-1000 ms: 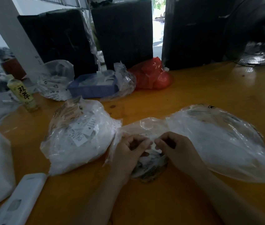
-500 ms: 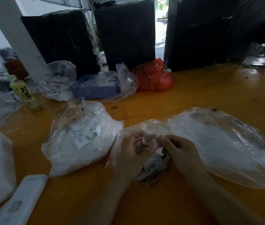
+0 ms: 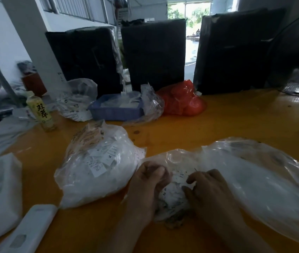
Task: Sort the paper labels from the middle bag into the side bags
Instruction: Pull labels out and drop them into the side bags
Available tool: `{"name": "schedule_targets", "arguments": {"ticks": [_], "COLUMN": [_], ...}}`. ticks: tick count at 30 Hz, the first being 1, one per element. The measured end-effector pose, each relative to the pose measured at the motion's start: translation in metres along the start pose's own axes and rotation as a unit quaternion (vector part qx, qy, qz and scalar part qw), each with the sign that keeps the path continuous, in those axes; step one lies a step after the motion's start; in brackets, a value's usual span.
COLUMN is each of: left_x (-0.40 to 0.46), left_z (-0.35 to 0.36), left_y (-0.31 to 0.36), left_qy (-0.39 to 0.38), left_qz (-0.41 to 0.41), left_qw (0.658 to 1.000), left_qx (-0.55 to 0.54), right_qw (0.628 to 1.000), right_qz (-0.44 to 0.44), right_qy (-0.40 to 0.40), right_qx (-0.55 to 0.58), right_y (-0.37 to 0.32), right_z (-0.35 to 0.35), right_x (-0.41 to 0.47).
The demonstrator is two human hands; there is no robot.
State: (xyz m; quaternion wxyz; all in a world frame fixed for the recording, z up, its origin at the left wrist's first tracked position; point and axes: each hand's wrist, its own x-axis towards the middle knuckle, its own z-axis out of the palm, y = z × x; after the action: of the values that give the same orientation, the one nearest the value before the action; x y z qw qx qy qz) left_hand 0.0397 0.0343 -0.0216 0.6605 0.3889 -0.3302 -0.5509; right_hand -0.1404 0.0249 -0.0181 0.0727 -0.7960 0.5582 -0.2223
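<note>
Head view: blue tray point(image 3: 116, 111), red bag point(image 3: 180, 99), bottle point(image 3: 41, 111) behind bags

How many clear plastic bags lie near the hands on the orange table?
3: left clear plastic bag of white labels, small middle bag under both hands, large right bag. More bags lie farther back.

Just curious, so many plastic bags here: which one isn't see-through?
The red plastic bag at the table's far side, beside the blue tray. It is opaque red; the others are clear plastic showing white paper inside.
</note>
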Motion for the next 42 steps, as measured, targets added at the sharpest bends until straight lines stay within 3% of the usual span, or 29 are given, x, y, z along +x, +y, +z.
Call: {"name": "schedule_targets", "arguments": {"ticks": [2,6,11,15,21,26,31,33,38,42], "left_x": [0.000,0.000,0.001,0.005,0.007,0.006,0.007,0.007,0.006,0.002], "left_z": [-0.001,-0.004,-0.007,-0.008,-0.007,-0.008,-0.009,-0.010,-0.007,-0.005], "left_y": [0.001,-0.003,-0.007,-0.011,-0.011,-0.011,-0.012,-0.012,-0.011,-0.010], "left_qy": [0.019,0.044,0.047,0.034,0.030,0.041,0.035,0.031,0.045,0.034], "left_qz": [-0.016,-0.025,-0.040,-0.052,-0.068,-0.055,-0.073,-0.075,-0.060,-0.054], "left_qw": [0.999,0.995,0.996,0.997,0.997,0.994,0.996,0.996,0.997,0.995], "left_qx": [0.023,0.083,0.060,0.041,0.029,0.082,0.044,0.033,0.032,0.075], "right_qw": [0.997,0.996,0.987,0.946,0.899,0.791,0.744,0.752,0.848,0.852], "right_qz": [0.023,0.032,0.119,0.171,0.214,0.299,0.265,0.244,0.194,0.198], "right_qy": [-0.055,-0.062,-0.026,0.025,0.016,0.030,0.063,0.065,0.061,0.052], "right_qx": [-0.043,-0.050,0.101,0.276,0.382,0.532,0.610,0.609,0.490,0.481], "right_y": [0.000,-0.008,-0.007,0.001,0.011,0.016,0.013,0.015,0.019,0.020], "right_z": [0.003,0.000,-0.011,-0.024,-0.036,-0.031,-0.015,-0.012,-0.007,-0.003], "right_x": [0.001,0.002,0.003,0.006,0.018,0.033,0.029,0.026,0.021,0.022]}}
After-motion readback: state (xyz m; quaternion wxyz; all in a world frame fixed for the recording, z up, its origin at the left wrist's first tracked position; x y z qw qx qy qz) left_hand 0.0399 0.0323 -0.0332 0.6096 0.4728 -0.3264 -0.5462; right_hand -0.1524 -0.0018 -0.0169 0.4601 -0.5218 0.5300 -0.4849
